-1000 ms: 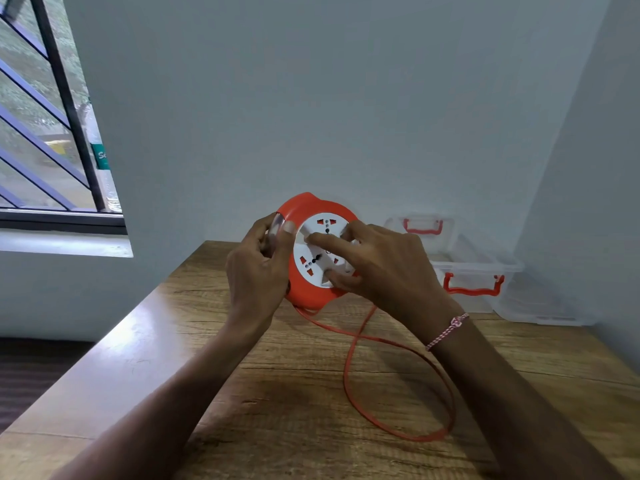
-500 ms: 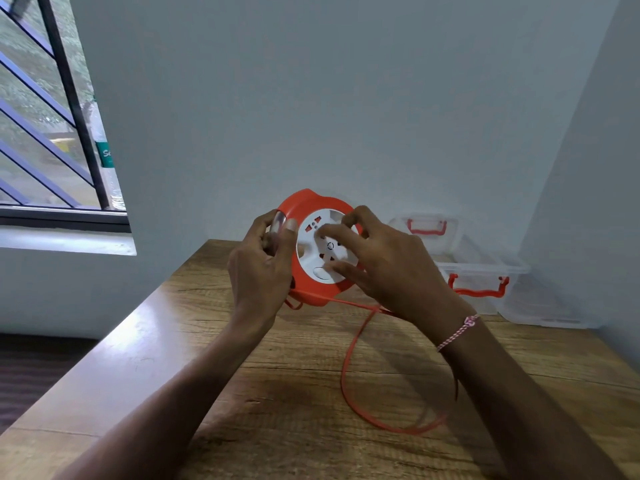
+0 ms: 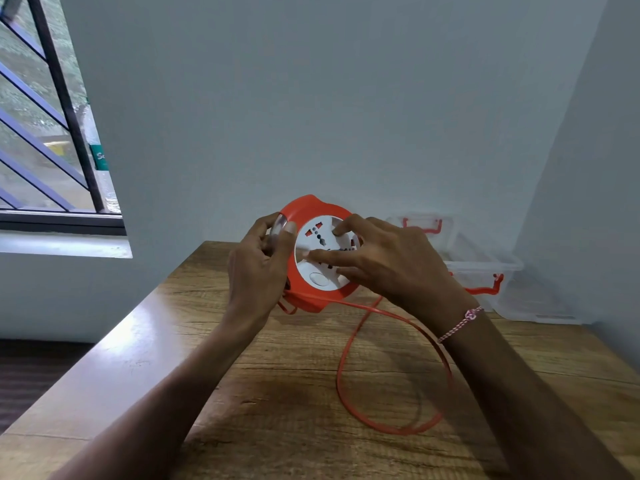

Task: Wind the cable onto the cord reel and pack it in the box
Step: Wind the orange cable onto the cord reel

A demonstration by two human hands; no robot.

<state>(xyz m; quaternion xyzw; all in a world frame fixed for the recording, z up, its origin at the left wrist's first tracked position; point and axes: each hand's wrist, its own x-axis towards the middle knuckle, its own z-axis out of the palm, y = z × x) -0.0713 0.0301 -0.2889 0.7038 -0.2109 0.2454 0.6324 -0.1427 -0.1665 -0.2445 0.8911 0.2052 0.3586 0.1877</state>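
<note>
An orange cord reel [image 3: 311,213] with a white socket disc [image 3: 315,251] is held above the wooden table [image 3: 277,393]. My left hand [image 3: 258,265] grips the reel's left rim, thumb on the front edge. My right hand [image 3: 384,261] lies across the white disc with its fingertips pressed on it. An orange cable [image 3: 349,362] leaves the reel's underside and lies in a loop on the table under my right wrist. The clear plastic box [image 3: 485,265] with orange latches stands open at the back right.
The box's clear lid [image 3: 540,303] lies flat beside the box in the corner. Walls close off the back and the right. A barred window [image 3: 45,133] is at the upper left, and the table's left edge drops to the floor.
The white disc has turned under my right fingers. The loop of cable on the table has grown shorter and drawn toward the reel. My left hand keeps the same hold.
</note>
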